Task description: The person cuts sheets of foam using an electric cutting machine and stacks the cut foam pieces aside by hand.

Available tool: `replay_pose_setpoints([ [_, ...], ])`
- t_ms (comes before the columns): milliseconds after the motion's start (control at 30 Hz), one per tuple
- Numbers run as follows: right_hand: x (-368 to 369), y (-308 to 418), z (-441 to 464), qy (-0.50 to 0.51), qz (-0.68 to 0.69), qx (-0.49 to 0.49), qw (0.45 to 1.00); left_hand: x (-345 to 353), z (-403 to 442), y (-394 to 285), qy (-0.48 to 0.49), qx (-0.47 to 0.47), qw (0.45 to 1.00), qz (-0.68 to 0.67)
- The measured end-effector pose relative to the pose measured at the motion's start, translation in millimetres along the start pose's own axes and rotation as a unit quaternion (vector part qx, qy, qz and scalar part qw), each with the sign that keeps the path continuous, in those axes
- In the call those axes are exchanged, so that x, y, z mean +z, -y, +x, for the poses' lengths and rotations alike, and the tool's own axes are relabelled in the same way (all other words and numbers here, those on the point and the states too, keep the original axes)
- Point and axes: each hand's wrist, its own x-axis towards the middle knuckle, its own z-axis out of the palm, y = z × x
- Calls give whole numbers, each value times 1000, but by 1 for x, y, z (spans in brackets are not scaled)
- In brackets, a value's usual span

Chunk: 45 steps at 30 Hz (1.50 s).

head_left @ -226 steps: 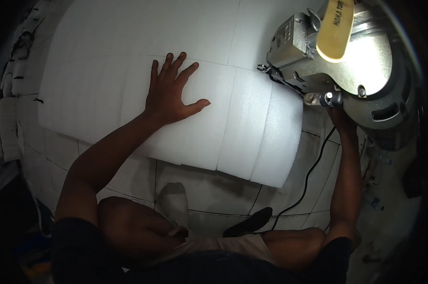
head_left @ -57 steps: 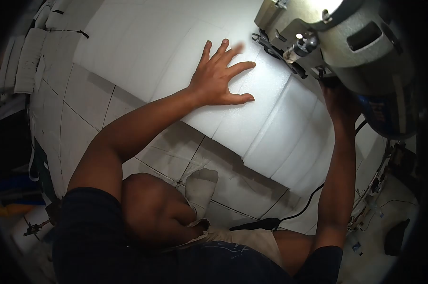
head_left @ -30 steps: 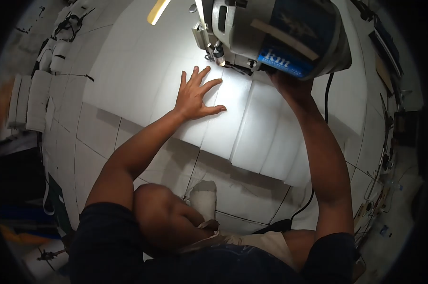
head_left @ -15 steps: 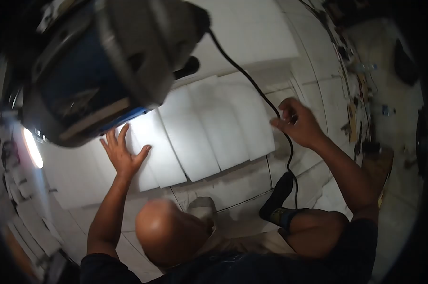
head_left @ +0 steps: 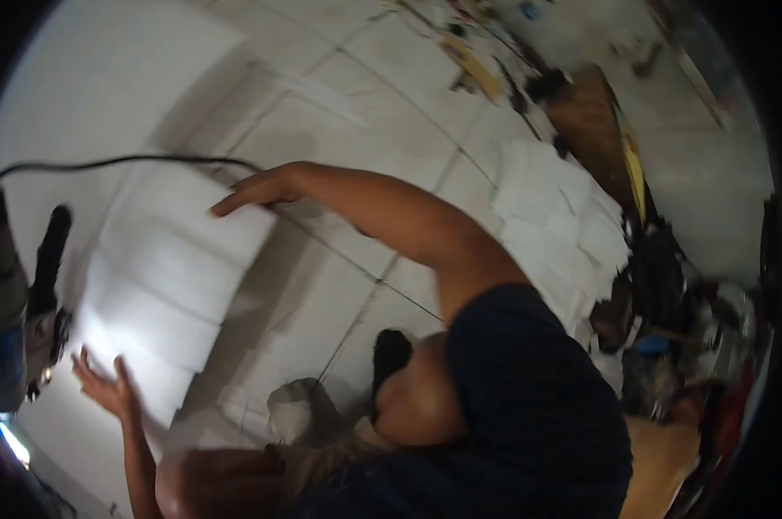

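Observation:
Overlapping white foam-like sheets [head_left: 161, 233] lie in a row on the tiled floor, brightly lit near their lower end. My left hand [head_left: 105, 385] rests by that lit end, fingers apart, holding nothing. At the far end my right hand [head_left: 257, 189] reaches over the corner of the sheets with fingers stretched out; some fingers are hidden behind the hand. Close by it runs a black cord [head_left: 131, 161]. At the left edge a grey and blue power tool [head_left: 6, 320] with a black side handle [head_left: 51, 251] is partly cut off.
A larger white block [head_left: 105, 78] stands at the upper left. Crumpled white sheets [head_left: 551, 225] lie to the right, beside a brown board [head_left: 585, 130] and mixed clutter [head_left: 668, 381]. My feet and knees are close to the sheets' near side.
The view has turned right, putting the power tool at the left edge. My right hand has gone from beside the cord to the sheets' far corner, its fingers straighter. My left hand stays spread.

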Motion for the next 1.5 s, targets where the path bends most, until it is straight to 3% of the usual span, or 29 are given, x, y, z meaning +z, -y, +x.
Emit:
replay_pose_setpoints([
  [67, 2, -7, 21, 72, 50, -21, 996, 0, -1, 13, 14, 9, 998, 56],
  [200, 13, -10, 19, 138, 86, -70, 984, -7, -4, 23, 29, 29, 999, 35],
  [300, 29, -12, 16, 106, 132, -60, 984, -11, -3, 23, 72, -8, 997, 40],
  [467, 30, -21, 29, 113, 173, -86, 975, -10, -4, 27, 62, 10, 998, 26],
  [533, 35, -33, 46, 50, 134, -74, 987, -10, -2, 29, 63, 20, 998, 3],
  [733, 55, -42, -15, 14, 190, -47, 981, -13, -2, 20, 52, 8, 998, 16],
  [833, 51, -50, 11, 13, 148, -5, 989, -15, -5, 18, 53, 5, 998, 15],
  [900, 48, -52, 9, 60, 180, -40, 981, -11, -6, 23, 52, 0, 999, 1],
  [1067, 40, -66, -83, 127, 144, -69, 979, -19, -5, 10, 60, -13, 997, 48],
  [1133, 32, -61, -162, 116, 94, -19, 989, -20, -3, 8, 57, -17, 997, 44],
  [1233, 10, -81, -261, 48, 129, 86, 987, -18, -5, 10, 53, -7, 998, 39],
  [1300, -6, -115, -334, -88, 173, 57, 979, -17, -4, 11, 44, -8, 999, 27],
  [1333, -14, -156, -372, -201, 220, 53, 953, -17, -4, 11, 49, -4, 999, 21],
  [1467, 5, -236, -461, -479, 352, -1, 804, -16, -4, 14, 46, -16, 997, 53],
  [1500, 11, -253, -466, -478, 349, -4, 806, -17, -4, 13, 45, -12, 998, 44],
])
